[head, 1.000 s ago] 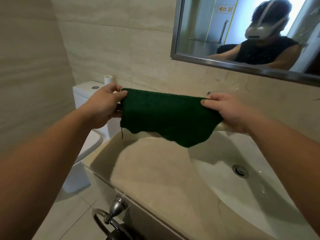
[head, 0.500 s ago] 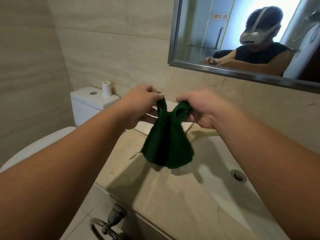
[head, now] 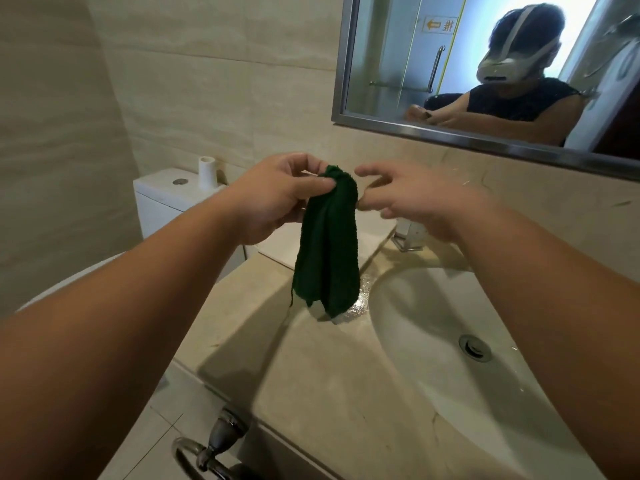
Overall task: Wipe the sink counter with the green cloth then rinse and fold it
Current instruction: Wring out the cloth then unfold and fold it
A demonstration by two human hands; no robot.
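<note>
Head view: I am observing the left hand [head: 273, 199], grip pinching the top of the green cloth [head: 327, 244], which is hanging folded above the wet surface [head: 311, 368] beside the sink basin [head: 433, 327]. The right hand [head: 412, 199] is hovering alongside, grip loosened, holding nothing.

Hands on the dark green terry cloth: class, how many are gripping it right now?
1. The left hand pinches the dark green terry cloth at its top, letting it hang above the beige stone counter. The right hand is open beside it, apparently not gripping.
</note>
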